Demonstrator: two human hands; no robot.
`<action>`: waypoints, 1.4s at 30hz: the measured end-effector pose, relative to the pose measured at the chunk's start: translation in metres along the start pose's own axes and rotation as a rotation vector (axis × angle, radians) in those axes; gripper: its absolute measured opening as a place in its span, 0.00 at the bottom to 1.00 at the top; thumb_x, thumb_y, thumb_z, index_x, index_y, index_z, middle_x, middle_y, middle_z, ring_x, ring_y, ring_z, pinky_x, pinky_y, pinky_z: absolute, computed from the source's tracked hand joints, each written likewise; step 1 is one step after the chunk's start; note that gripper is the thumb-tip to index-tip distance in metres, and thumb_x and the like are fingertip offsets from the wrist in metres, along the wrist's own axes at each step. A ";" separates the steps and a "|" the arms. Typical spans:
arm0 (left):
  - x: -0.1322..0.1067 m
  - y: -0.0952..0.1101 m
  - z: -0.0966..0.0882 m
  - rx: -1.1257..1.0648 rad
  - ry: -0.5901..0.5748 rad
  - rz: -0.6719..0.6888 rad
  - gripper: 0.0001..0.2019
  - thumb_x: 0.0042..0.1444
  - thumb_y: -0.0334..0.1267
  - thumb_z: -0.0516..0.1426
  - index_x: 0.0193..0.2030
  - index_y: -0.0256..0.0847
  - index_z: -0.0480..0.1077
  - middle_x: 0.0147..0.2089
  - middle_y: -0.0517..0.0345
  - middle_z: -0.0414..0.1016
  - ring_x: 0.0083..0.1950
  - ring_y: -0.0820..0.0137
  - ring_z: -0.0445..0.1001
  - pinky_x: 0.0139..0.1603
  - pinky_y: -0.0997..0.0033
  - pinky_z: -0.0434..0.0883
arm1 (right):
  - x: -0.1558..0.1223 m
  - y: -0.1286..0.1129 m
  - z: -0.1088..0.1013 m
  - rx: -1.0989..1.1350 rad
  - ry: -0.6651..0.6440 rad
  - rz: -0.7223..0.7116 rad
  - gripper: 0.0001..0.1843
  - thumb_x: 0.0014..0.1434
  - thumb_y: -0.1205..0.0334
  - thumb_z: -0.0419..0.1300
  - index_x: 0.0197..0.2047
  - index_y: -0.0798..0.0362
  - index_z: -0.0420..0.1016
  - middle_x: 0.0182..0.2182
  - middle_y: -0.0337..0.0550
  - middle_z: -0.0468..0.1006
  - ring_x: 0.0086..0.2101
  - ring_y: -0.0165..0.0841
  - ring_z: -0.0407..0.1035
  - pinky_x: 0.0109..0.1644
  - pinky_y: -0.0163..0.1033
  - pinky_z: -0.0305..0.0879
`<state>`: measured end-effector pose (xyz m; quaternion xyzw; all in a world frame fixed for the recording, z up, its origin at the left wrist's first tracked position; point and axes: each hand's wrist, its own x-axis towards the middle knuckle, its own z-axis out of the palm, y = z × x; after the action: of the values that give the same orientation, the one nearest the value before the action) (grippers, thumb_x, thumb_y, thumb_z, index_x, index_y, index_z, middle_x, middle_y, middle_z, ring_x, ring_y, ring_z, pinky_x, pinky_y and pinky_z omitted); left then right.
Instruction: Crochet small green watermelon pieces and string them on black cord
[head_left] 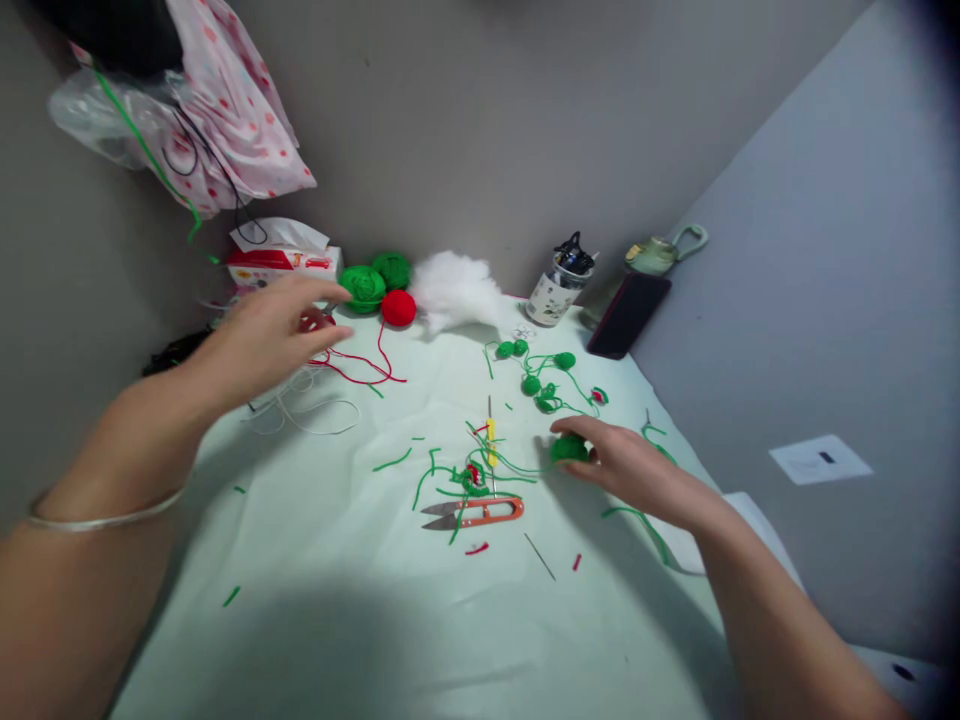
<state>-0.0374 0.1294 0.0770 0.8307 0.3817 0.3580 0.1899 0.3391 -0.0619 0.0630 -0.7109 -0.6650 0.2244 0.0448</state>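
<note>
My right hand (pixel 626 462) has its thumb and fingers round a small green crocheted ball (pixel 570 448), with a green tail running left from it. My left hand (pixel 277 325) is raised at the back left, thumb and fingers apart, nothing between them. Behind its fingers shows something red, mostly hidden, with red yarn (pixel 352 378) trailing off. Mid-table are orange thread snips (pixel 480 513), a yellow-handled crochet hook (pixel 491 440) and a small green and red crocheted piece (pixel 474 477) among green yarn ends. A needle (pixel 540 556) lies nearer me.
Along the wall stand a tissue box (pixel 285 265), green yarn balls (pixel 364 288), a red yarn ball (pixel 398 308), white stuffing (pixel 459 290), a pen cup (pixel 556 290), a phone (pixel 628 315) and a bottle (pixel 651 256). Several small green crocheted balls (pixel 531 386) lie back right.
</note>
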 end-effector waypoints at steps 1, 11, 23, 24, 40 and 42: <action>-0.005 0.022 0.008 -0.053 -0.083 -0.040 0.15 0.57 0.46 0.59 0.49 0.44 0.74 0.45 0.61 0.78 0.44 0.68 0.75 0.42 0.71 0.70 | 0.001 -0.006 -0.002 0.107 0.029 0.001 0.22 0.59 0.54 0.59 0.57 0.45 0.70 0.47 0.46 0.77 0.41 0.40 0.73 0.44 0.43 0.66; -0.040 0.103 0.064 -0.310 -0.366 0.243 0.15 0.65 0.37 0.54 0.58 0.50 0.68 0.59 0.51 0.69 0.52 0.64 0.74 0.53 0.62 0.73 | 0.021 -0.107 0.026 0.925 0.091 -0.362 0.16 0.67 0.51 0.54 0.53 0.50 0.68 0.42 0.46 0.75 0.37 0.34 0.71 0.39 0.40 0.71; -0.013 0.063 0.001 -0.501 0.231 -0.067 0.11 0.57 0.37 0.63 0.48 0.45 0.76 0.44 0.56 0.77 0.38 0.72 0.75 0.34 0.77 0.75 | 0.047 -0.129 0.115 -0.396 0.242 -1.015 0.10 0.68 0.69 0.47 0.43 0.55 0.70 0.45 0.52 0.74 0.51 0.43 0.63 0.61 0.53 0.54; -0.014 0.064 0.002 -0.493 0.215 -0.073 0.12 0.57 0.37 0.63 0.48 0.44 0.76 0.44 0.55 0.77 0.38 0.72 0.75 0.33 0.77 0.75 | 0.053 -0.126 0.113 -0.414 0.253 -0.957 0.10 0.67 0.72 0.48 0.41 0.56 0.70 0.42 0.51 0.73 0.47 0.42 0.63 0.59 0.52 0.56; -0.013 0.064 -0.009 -0.418 0.116 -0.072 0.12 0.55 0.38 0.65 0.47 0.46 0.77 0.38 0.61 0.77 0.31 0.78 0.75 0.29 0.85 0.74 | 0.058 -0.022 0.062 -0.596 0.507 -0.327 0.11 0.65 0.74 0.50 0.45 0.60 0.72 0.42 0.56 0.74 0.44 0.43 0.66 0.50 0.47 0.62; -0.013 0.067 -0.014 -0.413 0.167 -0.084 0.12 0.54 0.36 0.65 0.47 0.45 0.78 0.38 0.61 0.77 0.31 0.78 0.75 0.29 0.86 0.73 | 0.055 -0.059 0.078 -0.432 0.461 -0.543 0.13 0.68 0.71 0.49 0.52 0.57 0.68 0.50 0.54 0.73 0.49 0.41 0.65 0.53 0.44 0.62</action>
<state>-0.0201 0.0769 0.1195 0.7251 0.3489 0.4880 0.3382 0.2555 -0.0203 -0.0001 -0.5343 -0.8328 -0.1053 0.0996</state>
